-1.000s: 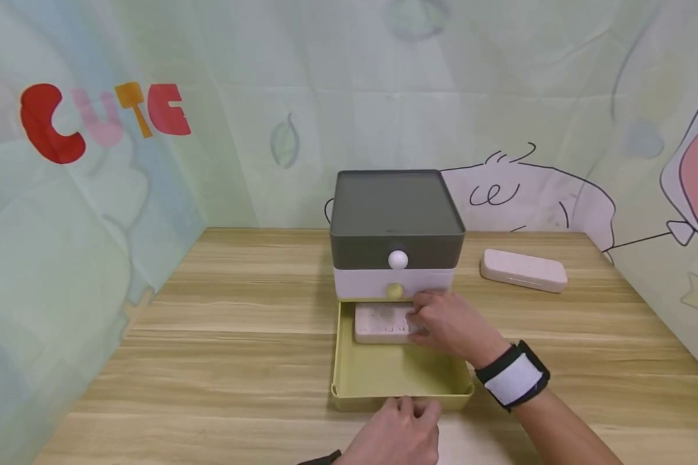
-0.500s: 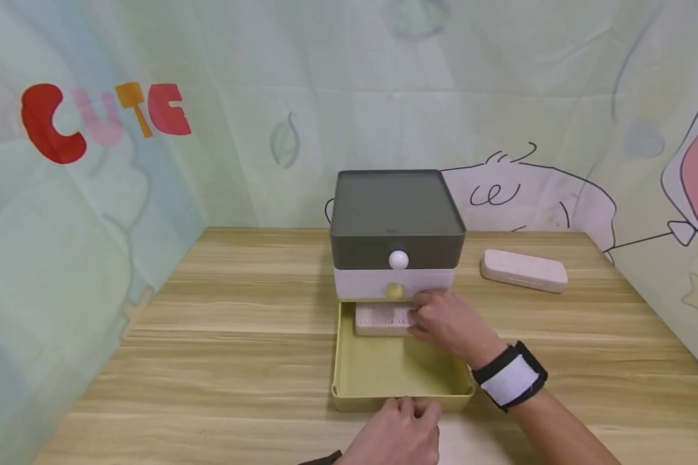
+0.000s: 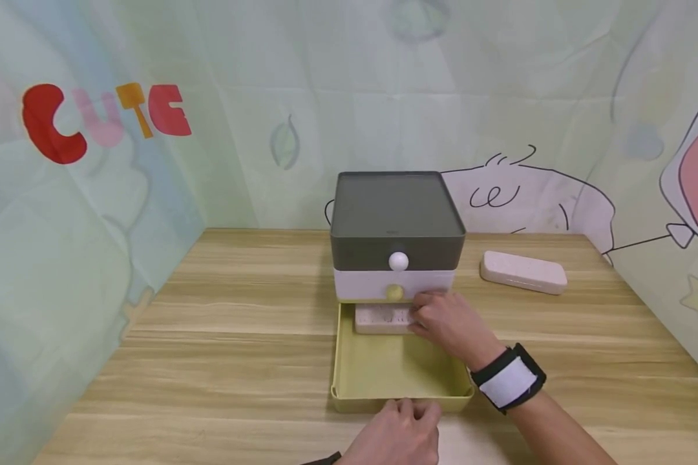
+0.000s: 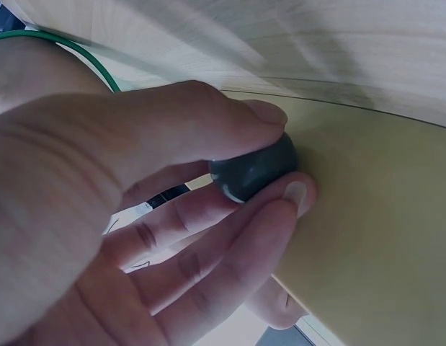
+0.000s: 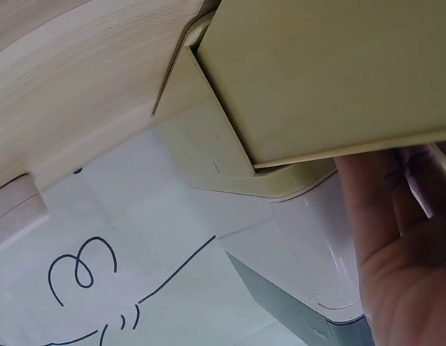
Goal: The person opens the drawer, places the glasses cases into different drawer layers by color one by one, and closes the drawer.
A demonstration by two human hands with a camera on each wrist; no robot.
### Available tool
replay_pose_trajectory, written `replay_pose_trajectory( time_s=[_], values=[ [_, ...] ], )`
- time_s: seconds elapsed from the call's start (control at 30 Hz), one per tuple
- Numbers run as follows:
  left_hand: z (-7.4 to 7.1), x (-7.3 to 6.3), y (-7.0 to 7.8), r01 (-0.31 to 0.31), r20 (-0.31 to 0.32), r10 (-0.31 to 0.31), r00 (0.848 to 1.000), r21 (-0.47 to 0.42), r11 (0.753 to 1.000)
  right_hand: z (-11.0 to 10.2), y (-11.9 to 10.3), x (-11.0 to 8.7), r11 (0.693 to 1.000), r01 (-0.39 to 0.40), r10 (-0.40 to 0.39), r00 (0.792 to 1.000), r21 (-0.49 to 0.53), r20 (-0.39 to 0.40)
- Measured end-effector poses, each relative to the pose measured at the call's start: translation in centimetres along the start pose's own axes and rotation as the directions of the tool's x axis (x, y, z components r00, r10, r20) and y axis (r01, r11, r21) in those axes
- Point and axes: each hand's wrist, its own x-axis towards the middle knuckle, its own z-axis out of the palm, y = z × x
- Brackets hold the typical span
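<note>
A yellow drawer point(image 3: 384, 368) is pulled out from the bottom of a stacked drawer box point(image 3: 398, 206). My left hand point(image 3: 392, 436) is at the drawer's front; the left wrist view shows thumb and fingers pinching its dark round knob point(image 4: 255, 171). A pale pink oblong case point(image 3: 382, 320) with dark marks on top lies at the back of the drawer, its rear hidden under the box. My right hand point(image 3: 448, 326) reaches over the drawer's right side and grips the case's right end. In the right wrist view its fingers point(image 5: 370, 194) are partly hidden behind the drawer wall.
Another pale pink case point(image 3: 523, 272) lies on the wooden table point(image 3: 238, 361), right of the box. Above the yellow drawer are a white drawer point(image 3: 360, 284) and a dark grey one point(image 3: 363, 253), both pushed in. A printed curtain point(image 3: 256, 97) stands behind and at the sides.
The case in the drawer has slid back, further under the box, with my right hand at its end. My left hand has stayed at the drawer's front.
</note>
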Motion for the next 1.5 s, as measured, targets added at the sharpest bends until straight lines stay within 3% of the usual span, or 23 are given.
replay_pose_trajectory(
  time_s=[0.23, 0.43, 0.63, 0.83, 1.13, 1.33, 1.5],
  values=[
    [0.1, 0.0, 0.1, 0.008, -0.026, -0.008, 1.0, 0.002, 1.0, 0.1, 0.0, -0.1, 1.0, -0.013, 0.013, 1.0, 0.006, 0.002],
    [0.3, -0.1, 0.2, 0.016, -0.077, -0.012, 0.997, 0.044, 0.999, -0.2, 1.1, -0.2, 0.989, -0.014, 0.01, 0.999, 0.145, 0.032],
    [0.2, -0.2, 0.2, 0.019, -0.089, -0.013, 0.996, 0.068, 0.998, -1.1, 2.5, -0.4, 0.953, 0.019, -0.03, 0.999, 0.301, 0.03],
    [0.1, -0.1, 0.1, 0.017, -0.088, -0.011, 0.996, 0.067, 0.998, -2.2, 3.9, -0.7, 0.911, -0.027, 0.019, 1.0, 0.411, 0.023],
    [0.4, -0.2, 0.3, 0.041, -0.099, -0.035, 0.994, 0.063, 0.997, -3.3, 7.0, -2.3, 0.911, -0.116, 0.132, 0.991, 0.396, -0.013],
    [0.6, -0.4, 0.3, 0.067, -0.125, -0.059, 0.99, 0.061, 0.996, -3.6, 9.4, -3.5, 0.924, -0.257, 0.275, 0.961, 0.283, -0.023],
    [0.5, -0.5, 0.2, 0.064, -0.101, -0.062, 0.993, 0.021, 0.998, -3.3, 10.6, -4.3, 0.937, -0.3, 0.316, 0.946, 0.179, -0.068]
  ],
)
